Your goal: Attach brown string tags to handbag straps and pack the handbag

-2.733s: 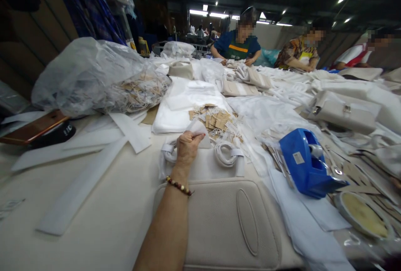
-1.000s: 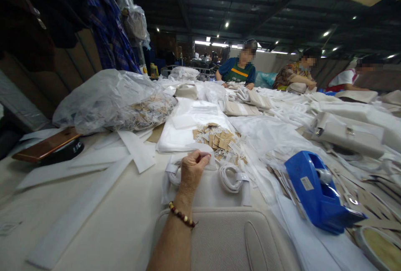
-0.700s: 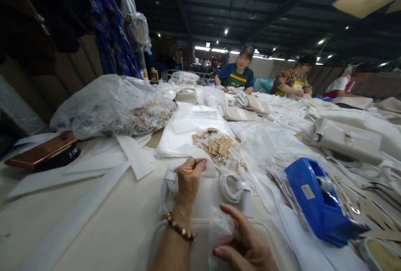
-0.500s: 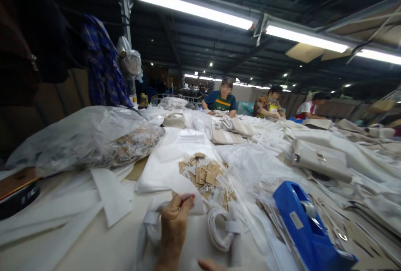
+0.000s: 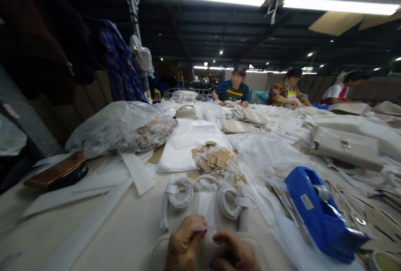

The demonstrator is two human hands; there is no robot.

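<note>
My left hand [image 5: 185, 244] is at the bottom edge, fingers curled, pinching a thin white sheet [image 5: 205, 212] that runs up from its thumb. Close beside it, my right hand [image 5: 234, 255] is also curled, fingers closed on the same pale sheet between the two hands. Both hands rest over a beige padded bag [image 5: 158, 250], mostly cut off by the frame. Just beyond the hands lie two coiled white straps [image 5: 180, 192] [image 5: 231, 202] on white fabric.
Brown paper tags [image 5: 213, 158] lie heaped past the straps. A blue tape dispenser [image 5: 319, 214] stands right. A clear plastic sack of tags [image 5: 122, 131] lies left, near a brown flat object [image 5: 54, 172]. A beige handbag [image 5: 344, 147] sits right. Co-workers [image 5: 234, 90] sit at the far end.
My left hand has pulled back from the coiled straps toward me, drawing the white sheet with it. My right hand came in from below and met it. The view has tilted upward.
</note>
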